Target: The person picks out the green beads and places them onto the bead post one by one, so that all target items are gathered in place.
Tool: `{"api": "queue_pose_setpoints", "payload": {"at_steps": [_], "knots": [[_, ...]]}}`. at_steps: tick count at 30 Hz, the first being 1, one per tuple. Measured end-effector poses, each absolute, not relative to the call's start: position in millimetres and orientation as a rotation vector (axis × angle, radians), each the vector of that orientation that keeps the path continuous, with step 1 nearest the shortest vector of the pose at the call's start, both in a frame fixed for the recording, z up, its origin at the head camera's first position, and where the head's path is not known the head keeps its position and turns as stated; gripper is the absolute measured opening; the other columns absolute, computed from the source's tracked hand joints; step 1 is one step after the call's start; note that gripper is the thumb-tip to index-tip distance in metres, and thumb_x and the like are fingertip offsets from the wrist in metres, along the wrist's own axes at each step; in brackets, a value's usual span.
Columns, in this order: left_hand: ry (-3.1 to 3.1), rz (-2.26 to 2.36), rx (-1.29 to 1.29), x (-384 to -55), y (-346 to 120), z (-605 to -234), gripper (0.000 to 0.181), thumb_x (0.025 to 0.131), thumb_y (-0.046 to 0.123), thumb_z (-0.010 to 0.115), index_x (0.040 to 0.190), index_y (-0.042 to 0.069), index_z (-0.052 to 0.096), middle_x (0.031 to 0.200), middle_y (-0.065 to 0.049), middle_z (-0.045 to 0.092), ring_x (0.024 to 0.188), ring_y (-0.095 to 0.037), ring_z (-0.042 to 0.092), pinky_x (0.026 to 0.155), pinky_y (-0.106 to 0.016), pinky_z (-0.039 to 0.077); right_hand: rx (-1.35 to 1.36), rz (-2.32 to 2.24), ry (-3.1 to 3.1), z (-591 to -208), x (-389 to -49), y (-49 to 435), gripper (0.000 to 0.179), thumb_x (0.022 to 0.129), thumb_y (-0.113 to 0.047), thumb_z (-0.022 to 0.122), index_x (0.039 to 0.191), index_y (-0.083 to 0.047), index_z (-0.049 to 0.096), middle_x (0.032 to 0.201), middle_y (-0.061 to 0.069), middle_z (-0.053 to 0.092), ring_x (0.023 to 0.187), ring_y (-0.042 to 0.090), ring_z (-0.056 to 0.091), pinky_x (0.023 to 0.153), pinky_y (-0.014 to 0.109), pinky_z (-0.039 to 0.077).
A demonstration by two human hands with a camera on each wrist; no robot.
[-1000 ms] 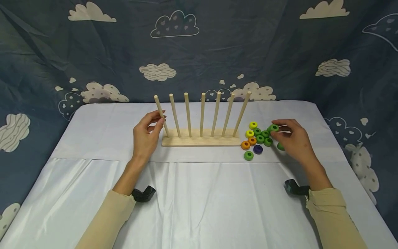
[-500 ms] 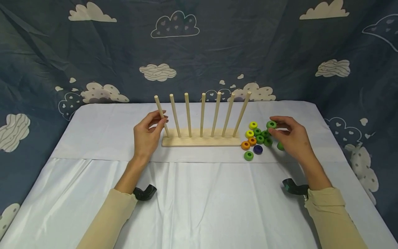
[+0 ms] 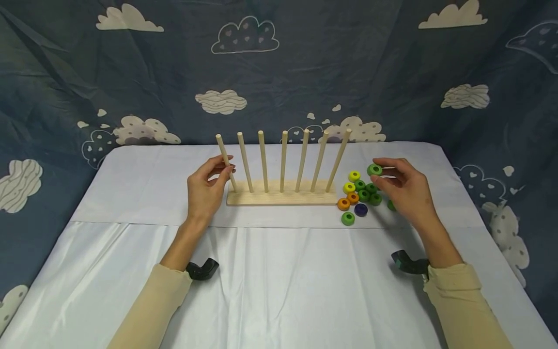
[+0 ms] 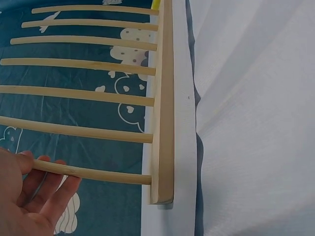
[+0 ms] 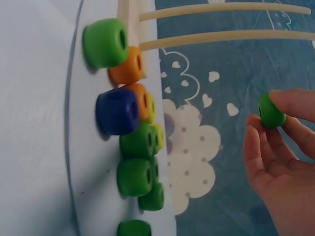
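Observation:
A pale wooden rack with a row of several upright pegs stands towards the back of the table. My left hand pinches its leftmost peg between thumb and fingers. Off to the right, my right hand holds a green bead between thumb and fingertips, raised over the loose beads. In the head view that green bead shows its hole towards the camera. Below it lie more green beads, two yellow beads, two orange beads and a dark blue bead.
White cloth covers the table, with a seam running across in front of the rack. Behind hangs a dark blue curtain printed with clouds. One light green bead lies nearest the front, apart from the cluster.
My right hand has lifted the green bead and carried it slightly up and to the left. My left hand stays at the leftmost peg, and the rack has not moved.

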State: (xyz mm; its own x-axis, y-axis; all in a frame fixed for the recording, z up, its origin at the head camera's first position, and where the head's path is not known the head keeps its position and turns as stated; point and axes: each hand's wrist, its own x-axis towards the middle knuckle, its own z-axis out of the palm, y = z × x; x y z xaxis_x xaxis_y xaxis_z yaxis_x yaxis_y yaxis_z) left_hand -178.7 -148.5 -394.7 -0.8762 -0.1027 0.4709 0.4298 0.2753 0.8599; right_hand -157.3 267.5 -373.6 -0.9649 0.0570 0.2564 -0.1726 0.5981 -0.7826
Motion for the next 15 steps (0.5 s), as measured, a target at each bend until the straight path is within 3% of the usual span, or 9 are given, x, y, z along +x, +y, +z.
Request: {"api": "queue_pose_setpoints", "payload": {"at_steps": [7,15], "knots": [[-2.103,-1.640,-0.309,-178.2,-149.1,-395.6,0.024,0.099,0.005,0.071,0.122,0.001,0.074,0.111,-0.024,0.075,0.096,-0.018,0.074,0.082,-0.018,0.065,0.123,1.309,-2.546,-365.6,-154.4,258.5,0.044,0.097,-0.006,0.072,0.140,-0.009,0.062,0.132,0.003,0.059,0.108,-0.008,0.058,0.093,-0.003,0.048],[-2.119,-1.617,-0.307,-179.5,-148.0,-394.2,0.024,0.098,0.006,0.071,0.121,0.001,0.074,0.108,-0.020,0.077,0.098,-0.031,0.075,0.080,-0.014,0.064,0.130,1.296,-2.534,-359.2,-152.7,254.2,0.043,0.097,-0.006,0.073,0.139,-0.012,0.065,0.126,-0.006,0.058,0.109,-0.008,0.057,0.093,-0.003,0.048]]}}
